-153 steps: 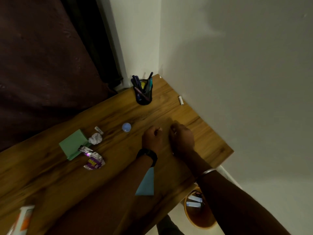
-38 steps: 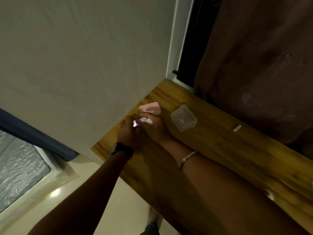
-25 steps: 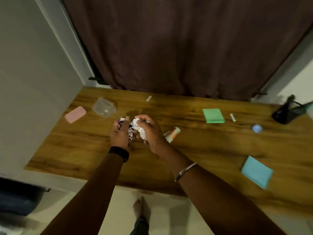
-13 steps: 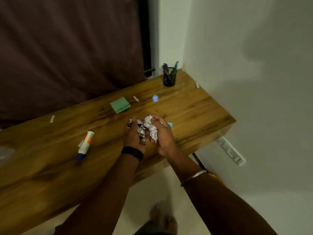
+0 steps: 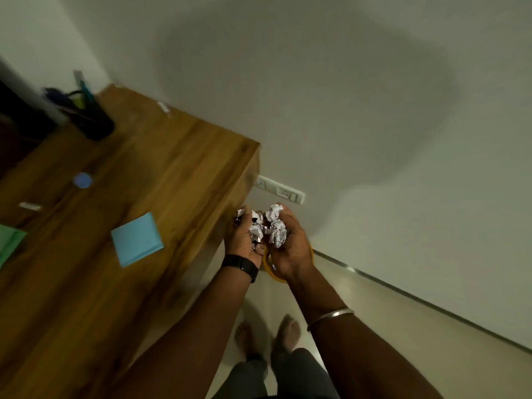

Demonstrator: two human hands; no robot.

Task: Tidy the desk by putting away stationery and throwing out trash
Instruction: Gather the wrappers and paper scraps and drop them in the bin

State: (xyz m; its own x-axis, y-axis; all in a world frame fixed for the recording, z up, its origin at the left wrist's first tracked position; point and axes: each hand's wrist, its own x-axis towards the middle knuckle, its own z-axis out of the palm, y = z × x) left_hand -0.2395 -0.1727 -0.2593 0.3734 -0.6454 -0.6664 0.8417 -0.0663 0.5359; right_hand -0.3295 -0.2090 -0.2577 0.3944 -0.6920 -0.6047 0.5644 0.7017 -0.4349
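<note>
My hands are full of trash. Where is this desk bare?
Bare wood runs from the black pen holder to the square light-blue note pad and out to the wooden desk's corner; also along the near edge below that pad. Crowded at left: round blue object, white stick, green pad.

Dim, greenish light. A broad soft shadow crosses the wall [image 5: 331, 90] at upper centre. Motion blur smears the tabletop [image 5: 172, 168] at left
</note>
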